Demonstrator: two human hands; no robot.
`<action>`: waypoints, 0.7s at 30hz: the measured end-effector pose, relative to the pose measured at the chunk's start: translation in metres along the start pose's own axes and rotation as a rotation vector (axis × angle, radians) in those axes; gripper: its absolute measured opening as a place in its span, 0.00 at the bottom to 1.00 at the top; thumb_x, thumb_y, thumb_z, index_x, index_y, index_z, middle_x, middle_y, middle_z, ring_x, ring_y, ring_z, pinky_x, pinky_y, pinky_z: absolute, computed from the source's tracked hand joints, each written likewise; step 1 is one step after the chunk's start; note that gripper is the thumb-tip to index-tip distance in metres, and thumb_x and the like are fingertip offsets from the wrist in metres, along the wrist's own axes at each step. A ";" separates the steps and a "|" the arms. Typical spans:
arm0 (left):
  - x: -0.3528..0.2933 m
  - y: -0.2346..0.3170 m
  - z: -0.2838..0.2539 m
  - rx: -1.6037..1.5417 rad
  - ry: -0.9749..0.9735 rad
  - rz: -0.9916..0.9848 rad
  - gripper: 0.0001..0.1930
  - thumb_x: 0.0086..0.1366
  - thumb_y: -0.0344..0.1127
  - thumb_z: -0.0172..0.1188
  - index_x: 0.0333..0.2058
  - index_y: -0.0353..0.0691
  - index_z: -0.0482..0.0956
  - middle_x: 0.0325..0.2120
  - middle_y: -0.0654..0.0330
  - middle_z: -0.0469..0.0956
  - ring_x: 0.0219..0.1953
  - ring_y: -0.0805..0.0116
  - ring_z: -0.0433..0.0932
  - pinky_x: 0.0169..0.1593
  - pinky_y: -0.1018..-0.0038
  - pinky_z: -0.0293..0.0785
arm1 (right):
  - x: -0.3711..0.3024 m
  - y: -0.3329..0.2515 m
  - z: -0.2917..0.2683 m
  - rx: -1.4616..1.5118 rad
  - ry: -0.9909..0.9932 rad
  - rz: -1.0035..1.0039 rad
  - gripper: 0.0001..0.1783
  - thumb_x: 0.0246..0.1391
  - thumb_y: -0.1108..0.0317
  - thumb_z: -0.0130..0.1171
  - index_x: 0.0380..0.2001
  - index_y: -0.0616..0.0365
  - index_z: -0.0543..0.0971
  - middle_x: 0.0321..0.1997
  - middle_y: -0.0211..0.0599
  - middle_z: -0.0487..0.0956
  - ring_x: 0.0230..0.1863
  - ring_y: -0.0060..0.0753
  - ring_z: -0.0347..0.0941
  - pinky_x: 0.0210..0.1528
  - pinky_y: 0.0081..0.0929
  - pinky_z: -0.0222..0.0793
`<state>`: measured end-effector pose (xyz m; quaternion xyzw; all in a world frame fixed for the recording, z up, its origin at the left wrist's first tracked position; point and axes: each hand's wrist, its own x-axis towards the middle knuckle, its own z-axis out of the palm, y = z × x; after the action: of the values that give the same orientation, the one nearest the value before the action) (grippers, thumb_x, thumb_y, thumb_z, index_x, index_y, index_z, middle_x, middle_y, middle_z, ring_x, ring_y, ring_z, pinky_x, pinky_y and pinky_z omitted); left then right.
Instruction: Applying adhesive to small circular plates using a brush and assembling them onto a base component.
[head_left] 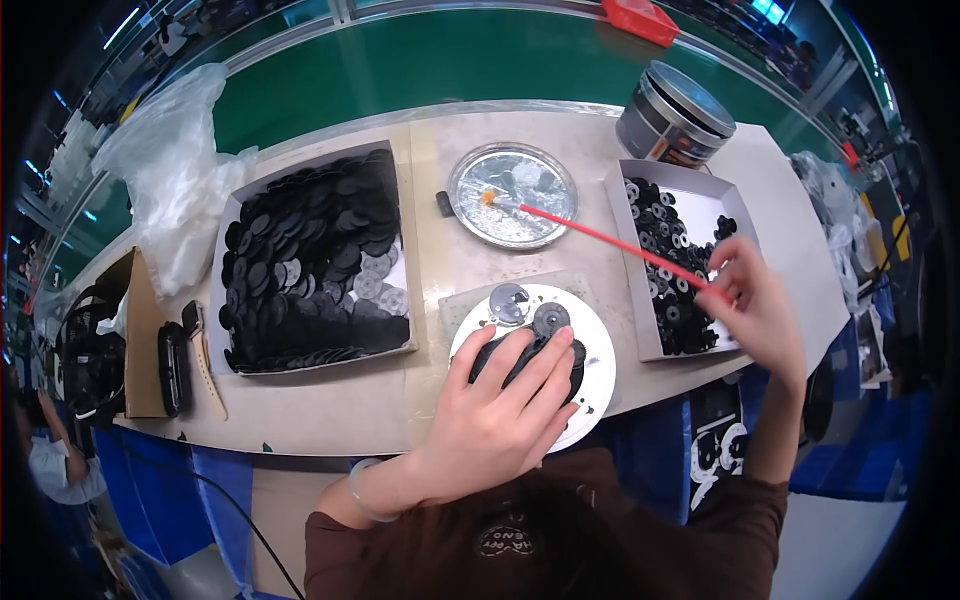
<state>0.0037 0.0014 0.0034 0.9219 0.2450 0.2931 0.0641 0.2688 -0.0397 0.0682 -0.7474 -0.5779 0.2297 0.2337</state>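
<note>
My left hand (pixel 497 412) lies with fingers spread over black round parts on a white round plate (pixel 597 375). A grey-black disc (pixel 551 319) and a grey disc with a cut-out (pixel 509 303) show beyond the fingertips; the palm hides some parts. Pinched in my right hand (pixel 755 315) is a thin red-handled brush (pixel 620 243). Its pale tip rests at a small orange dab (pixel 488 198) on a round metal lid (pixel 520 228). Below that hand, a shallow box (pixel 648 335) contains small black toothed parts (pixel 665 240).
At the left stands a box (pixel 408 250) of many black discs (pixel 310 240). Beside it are a crumpled plastic bag (pixel 180 170), a watch (pixel 205 360) and a dark case (pixel 175 370). A metal tin (pixel 670 118) stands back right. A small black cylinder (pixel 444 204) touches the lid.
</note>
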 end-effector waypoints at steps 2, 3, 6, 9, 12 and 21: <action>0.000 -0.001 0.001 -0.009 -0.001 0.010 0.18 0.47 0.38 0.62 0.38 0.40 0.76 0.46 0.64 0.72 0.44 0.62 0.67 0.52 0.63 0.59 | 0.011 -0.006 -0.002 0.279 0.221 -0.219 0.09 0.46 0.77 0.56 0.31 0.59 0.67 0.23 0.21 0.69 0.21 0.07 0.61 0.22 0.06 0.54; 0.000 -0.001 0.003 -0.017 0.002 0.001 0.18 0.46 0.38 0.63 0.38 0.40 0.76 0.46 0.64 0.73 0.44 0.62 0.67 0.52 0.63 0.59 | 0.016 -0.023 -0.005 0.309 0.283 -0.196 0.07 0.47 0.76 0.56 0.31 0.60 0.69 0.24 0.22 0.69 0.22 0.08 0.61 0.21 0.06 0.53; 0.000 -0.001 0.003 -0.038 0.018 -0.012 0.18 0.46 0.37 0.63 0.37 0.39 0.76 0.46 0.63 0.73 0.43 0.61 0.67 0.51 0.64 0.59 | 0.049 -0.049 0.007 0.373 0.372 -0.516 0.07 0.47 0.74 0.58 0.31 0.61 0.74 0.28 0.25 0.73 0.26 0.10 0.65 0.21 0.07 0.53; 0.001 0.000 0.003 -0.055 0.035 -0.020 0.18 0.45 0.37 0.63 0.37 0.39 0.77 0.45 0.63 0.73 0.43 0.61 0.67 0.51 0.64 0.59 | 0.091 -0.058 0.039 0.279 0.312 -0.670 0.07 0.49 0.71 0.58 0.33 0.59 0.76 0.30 0.27 0.77 0.28 0.13 0.68 0.20 0.11 0.54; 0.001 -0.002 0.005 -0.060 0.046 -0.040 0.17 0.45 0.37 0.63 0.36 0.39 0.77 0.45 0.64 0.74 0.43 0.61 0.67 0.50 0.64 0.60 | 0.118 -0.064 0.066 -0.074 0.107 -0.839 0.05 0.50 0.70 0.56 0.32 0.57 0.75 0.26 0.30 0.76 0.23 0.21 0.69 0.21 0.18 0.60; 0.000 -0.003 0.007 -0.081 0.083 -0.051 0.16 0.45 0.39 0.62 0.35 0.42 0.77 0.44 0.67 0.74 0.43 0.62 0.68 0.49 0.65 0.60 | 0.124 -0.045 0.066 -0.317 0.290 -0.872 0.04 0.50 0.74 0.54 0.31 0.59 0.71 0.28 0.40 0.74 0.28 0.39 0.71 0.27 0.28 0.66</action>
<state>0.0067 0.0046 -0.0034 0.8990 0.2589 0.3392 0.0988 0.2222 0.0962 0.0346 -0.4865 -0.8265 -0.0873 0.2695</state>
